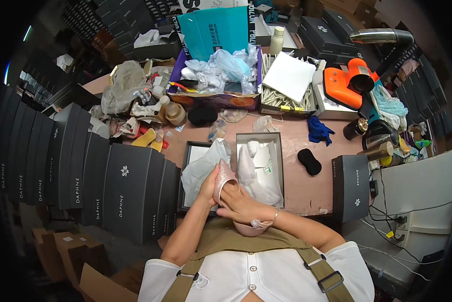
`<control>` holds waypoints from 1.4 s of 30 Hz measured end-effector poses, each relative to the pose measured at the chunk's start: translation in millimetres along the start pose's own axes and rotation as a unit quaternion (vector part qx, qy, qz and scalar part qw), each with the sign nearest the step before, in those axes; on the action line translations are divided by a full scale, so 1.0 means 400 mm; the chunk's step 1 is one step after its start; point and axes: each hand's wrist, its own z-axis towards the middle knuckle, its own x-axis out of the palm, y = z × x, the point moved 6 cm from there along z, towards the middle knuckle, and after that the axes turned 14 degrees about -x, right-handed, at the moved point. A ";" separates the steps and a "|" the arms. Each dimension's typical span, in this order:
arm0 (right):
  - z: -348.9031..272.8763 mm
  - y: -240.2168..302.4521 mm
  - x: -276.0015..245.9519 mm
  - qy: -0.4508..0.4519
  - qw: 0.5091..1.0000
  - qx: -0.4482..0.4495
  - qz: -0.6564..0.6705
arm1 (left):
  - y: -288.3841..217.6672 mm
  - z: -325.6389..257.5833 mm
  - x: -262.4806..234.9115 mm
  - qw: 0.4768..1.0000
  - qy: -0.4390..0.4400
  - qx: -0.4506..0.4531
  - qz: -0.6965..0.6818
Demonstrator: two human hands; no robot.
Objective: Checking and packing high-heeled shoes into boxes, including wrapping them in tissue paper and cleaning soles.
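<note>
In the head view, my left hand (208,187) was curled around the outside of the pink shoe (223,173), its toe tilted up, while my right hand (246,207) had its fingers extended into the opening, their tips hidden, so whether they gripped anything I couldn't tell. The shoe lay between my palms, above the near edge of the table (306,194), just beside the open box (281,173) with its white paper (263,189).

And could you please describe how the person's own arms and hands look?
The left hand and right hand are ungloved, the forearms bare below short white sleeves. A thin bracelet circles the right wrist.
</note>
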 end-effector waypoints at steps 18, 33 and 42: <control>-0.098 -0.562 -0.084 -0.003 0.923 0.163 -0.349 | 0.152 -0.055 0.127 0.992 0.072 -0.046 -0.097; 0.002 -0.254 -0.047 0.232 0.962 0.071 -0.121 | 0.202 -0.006 0.007 0.997 -0.070 0.009 -0.023; 0.011 -0.587 -0.138 -0.057 0.936 0.291 -0.190 | 0.124 -0.032 0.011 0.984 -0.134 0.003 -0.118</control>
